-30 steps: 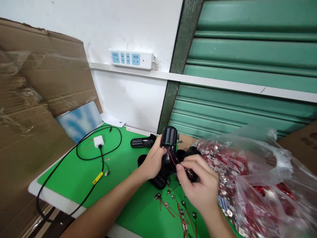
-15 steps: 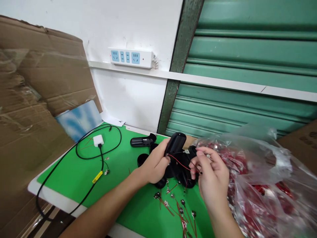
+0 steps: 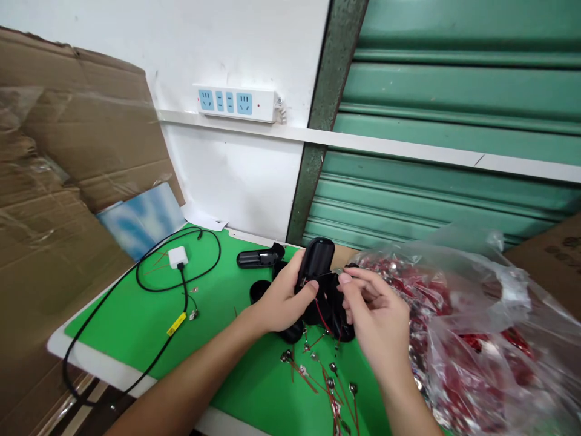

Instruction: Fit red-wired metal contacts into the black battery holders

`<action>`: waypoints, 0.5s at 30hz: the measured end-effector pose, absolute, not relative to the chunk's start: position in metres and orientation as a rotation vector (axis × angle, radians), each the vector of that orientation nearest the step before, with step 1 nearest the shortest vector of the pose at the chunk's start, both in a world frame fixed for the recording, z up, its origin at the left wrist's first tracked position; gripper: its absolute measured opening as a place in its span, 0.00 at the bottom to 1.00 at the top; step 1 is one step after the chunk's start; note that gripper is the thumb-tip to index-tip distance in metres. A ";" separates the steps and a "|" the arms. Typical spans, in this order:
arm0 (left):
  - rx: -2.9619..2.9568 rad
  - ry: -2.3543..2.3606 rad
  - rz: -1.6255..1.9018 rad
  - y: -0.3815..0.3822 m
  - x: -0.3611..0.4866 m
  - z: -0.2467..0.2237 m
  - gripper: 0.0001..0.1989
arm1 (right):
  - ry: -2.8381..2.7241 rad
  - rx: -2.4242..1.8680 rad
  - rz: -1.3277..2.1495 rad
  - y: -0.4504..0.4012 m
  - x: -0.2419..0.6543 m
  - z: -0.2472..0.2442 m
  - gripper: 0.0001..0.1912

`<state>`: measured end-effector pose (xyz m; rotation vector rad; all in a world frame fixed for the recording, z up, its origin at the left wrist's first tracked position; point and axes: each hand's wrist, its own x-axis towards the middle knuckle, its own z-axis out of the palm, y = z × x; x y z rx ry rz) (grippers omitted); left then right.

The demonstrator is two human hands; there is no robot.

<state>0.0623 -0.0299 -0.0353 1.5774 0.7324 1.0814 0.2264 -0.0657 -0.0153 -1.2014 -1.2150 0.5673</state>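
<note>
My left hand (image 3: 285,297) is closed around a black plastic housing (image 3: 319,257), held tilted above the mat. From the housing runs a thin red wire (image 3: 321,310), and a dark wire stretches toward the right. At the end of that dark wire my right hand (image 3: 374,303) pinches a small metal piece (image 3: 338,272), mostly covered by the fingertips. More black plastic parts (image 3: 290,332) lie in a heap beneath both hands. Another black housing (image 3: 259,258) rests behind my left hand. Several small metal pieces with red wires (image 3: 331,384) are scattered in front.
A clear plastic bag (image 3: 481,327) full of red and silver pieces fills the right side. On the left of the green mat (image 3: 109,330) lie a white charger (image 3: 177,257) and its black cable. Cardboard (image 3: 91,139) stands at the left edge. A power strip (image 3: 236,103) hangs on the wall.
My right hand has moved left and slightly up, closer to the housing, with its fingers drawn together. My left thumb now lies stretched across the housing's lower end. The view has shifted slightly.
</note>
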 end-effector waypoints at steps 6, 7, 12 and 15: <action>1.526 0.682 0.955 -0.031 0.062 -0.029 0.29 | -1.230 -1.252 0.373 -0.067 0.227 -0.023 0.12; 1.525 0.692 0.952 -0.031 0.062 -0.028 0.29 | -1.251 -1.265 0.278 -0.069 0.227 -0.025 0.11; 1.526 0.722 0.884 -0.029 0.063 -0.025 0.31 | -1.343 -1.198 0.096 -0.072 0.222 -0.032 0.07; 1.544 0.740 0.863 -0.029 0.063 -0.027 0.32 | -1.367 -1.165 0.146 -0.071 0.222 -0.030 0.03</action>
